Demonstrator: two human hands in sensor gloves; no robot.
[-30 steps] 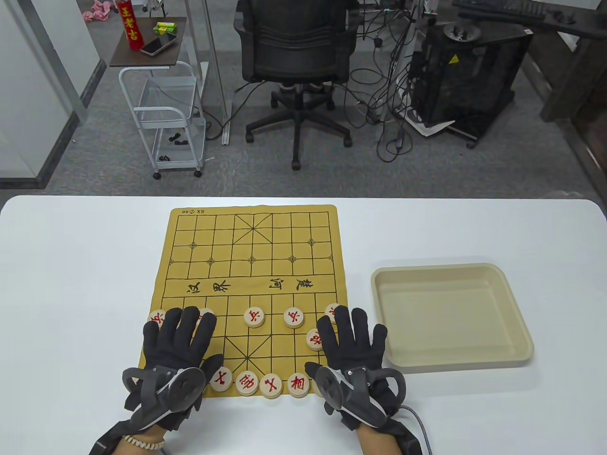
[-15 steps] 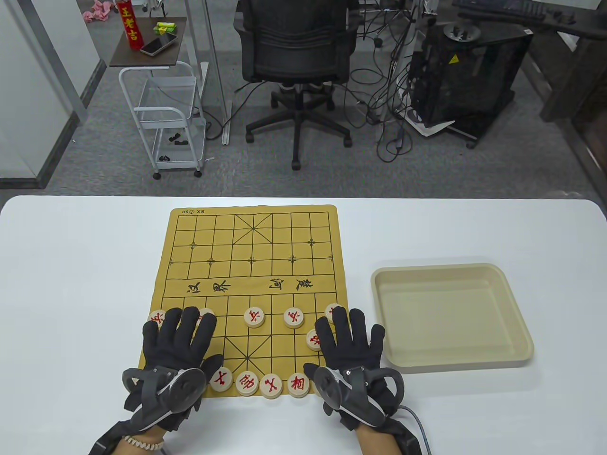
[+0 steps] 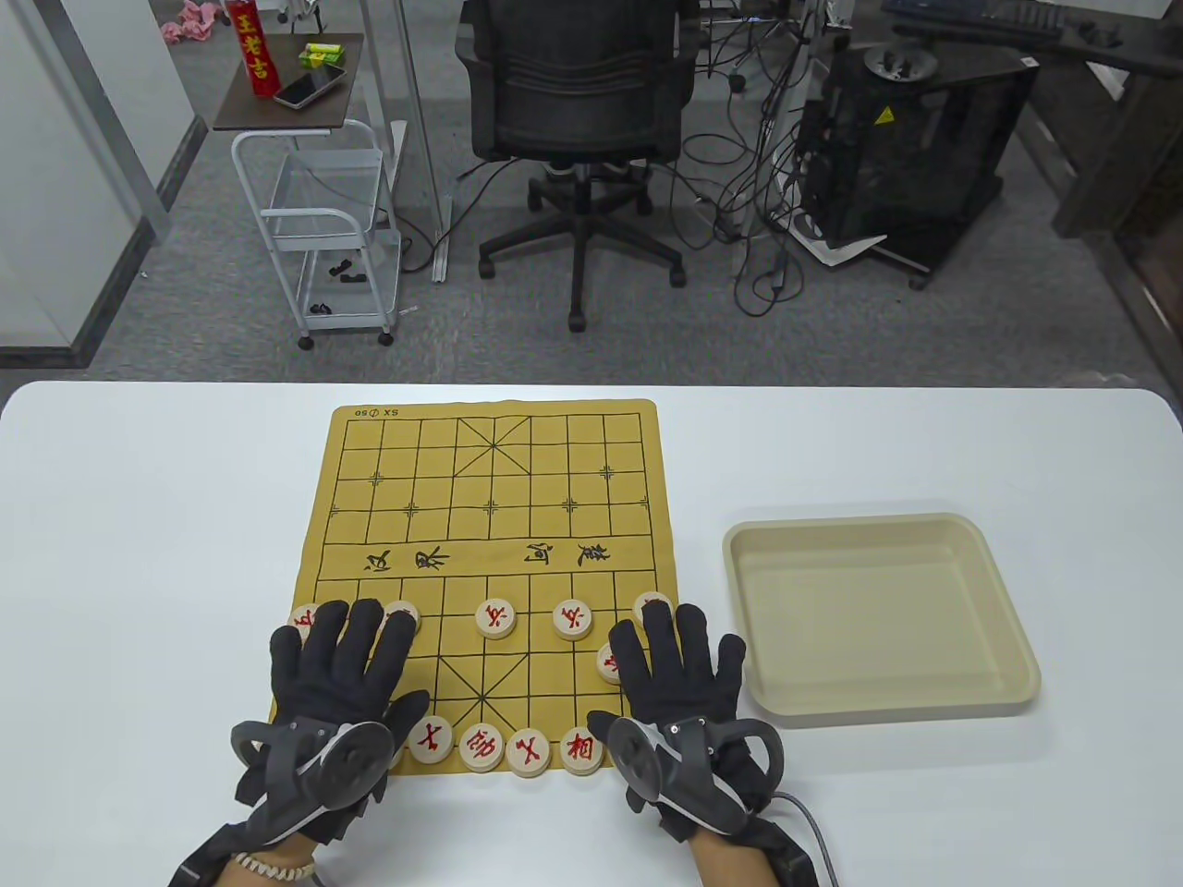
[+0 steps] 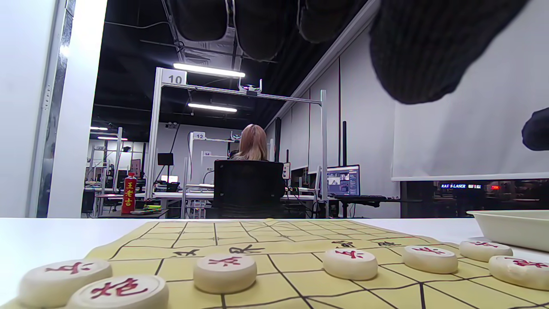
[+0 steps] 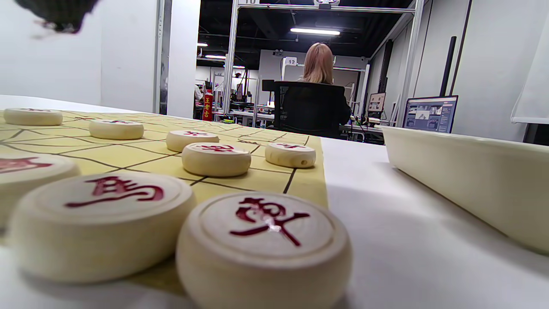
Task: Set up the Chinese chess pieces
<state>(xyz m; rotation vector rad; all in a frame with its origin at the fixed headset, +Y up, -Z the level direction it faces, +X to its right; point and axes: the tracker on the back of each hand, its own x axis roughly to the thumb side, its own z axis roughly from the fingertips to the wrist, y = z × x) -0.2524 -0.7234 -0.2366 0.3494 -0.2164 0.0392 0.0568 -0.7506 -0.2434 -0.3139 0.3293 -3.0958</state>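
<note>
Nothing is being held in either grip: the left hand and right hand are being kept flat and spread wide over the near corners of the board. Both are being drawn slightly back toward the counter's near edge compared with a second ago, suggesting the red chess pieces are judged placed. The tray, by the counter's right edge, is being left with nothing visible inside.
</note>
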